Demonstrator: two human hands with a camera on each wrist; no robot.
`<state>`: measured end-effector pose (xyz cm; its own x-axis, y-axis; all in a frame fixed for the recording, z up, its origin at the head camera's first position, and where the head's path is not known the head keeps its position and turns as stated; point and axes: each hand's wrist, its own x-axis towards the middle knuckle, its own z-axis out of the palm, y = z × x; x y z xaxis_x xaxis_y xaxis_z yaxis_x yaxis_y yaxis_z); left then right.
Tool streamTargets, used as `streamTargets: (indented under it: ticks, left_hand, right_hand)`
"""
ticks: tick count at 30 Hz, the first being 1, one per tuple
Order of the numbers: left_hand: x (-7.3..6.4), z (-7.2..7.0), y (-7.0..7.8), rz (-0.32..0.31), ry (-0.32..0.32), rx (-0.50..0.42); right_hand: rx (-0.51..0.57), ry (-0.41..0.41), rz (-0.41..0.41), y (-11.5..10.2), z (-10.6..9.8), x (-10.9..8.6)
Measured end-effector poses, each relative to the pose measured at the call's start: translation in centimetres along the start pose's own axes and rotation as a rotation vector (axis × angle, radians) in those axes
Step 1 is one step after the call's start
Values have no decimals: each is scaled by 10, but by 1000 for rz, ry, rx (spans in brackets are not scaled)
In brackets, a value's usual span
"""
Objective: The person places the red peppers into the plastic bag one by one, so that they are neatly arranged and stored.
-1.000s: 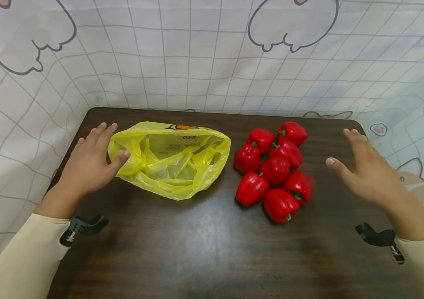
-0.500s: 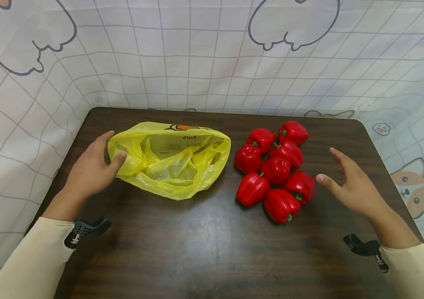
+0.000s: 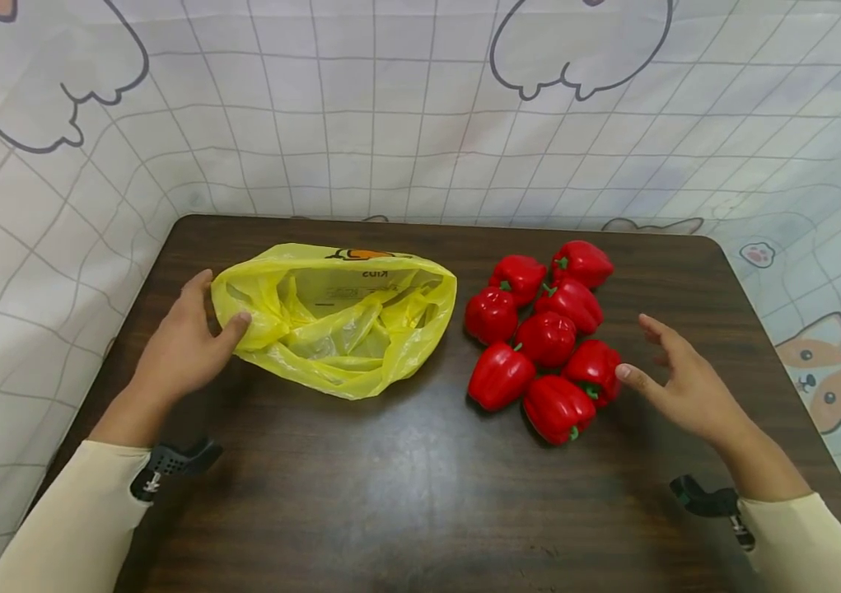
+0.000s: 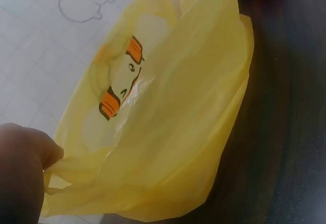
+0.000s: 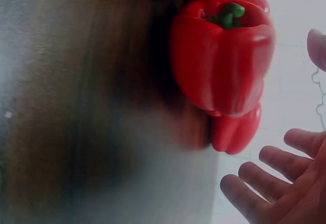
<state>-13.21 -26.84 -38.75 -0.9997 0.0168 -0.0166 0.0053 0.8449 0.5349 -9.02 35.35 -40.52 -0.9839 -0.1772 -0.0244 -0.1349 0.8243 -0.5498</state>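
Observation:
A yellow plastic bag (image 3: 349,380) lies on the table's left half, its mouth spread toward me. My left hand (image 3: 184,346) grips the left edge of this bag, thumb on the near side and fingers behind. In the left wrist view the fingers bend at the bag's rim (image 4: 76,165). Several red bell peppers (image 3: 544,338) with green stems sit clustered right of the bag. My right hand (image 3: 687,391) hovers beside the cluster with spread fingers, holding nothing. Its thumb is close to the rightmost bell pepper (image 3: 593,371); contact cannot be told.
The dark wooden table (image 3: 405,502) ends at a cloth backdrop (image 3: 420,140) with a grid and cartoon dogs, at the back and both sides. A black wrist strap mount (image 3: 709,498) sits at the right cuff, another mount (image 3: 175,461) at the left.
My right hand has moved left and nearer to me, toward the bell peppers. My left hand has lowered onto the bag's left edge, its fingers passing behind it. The bell peppers have stayed put.

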Motion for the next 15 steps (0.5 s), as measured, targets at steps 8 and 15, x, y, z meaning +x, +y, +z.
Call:
streamTargets:
  ticks: [8, 15]
  left_hand:
    - [-10, 6, -6, -77, -64, -190]
    - [-16, 11, -12, -96, -125, -235]
  right_hand:
    - [8, -42, 34, 3, 8, -4]
    - [34, -37, -10, 3, 14, -4]
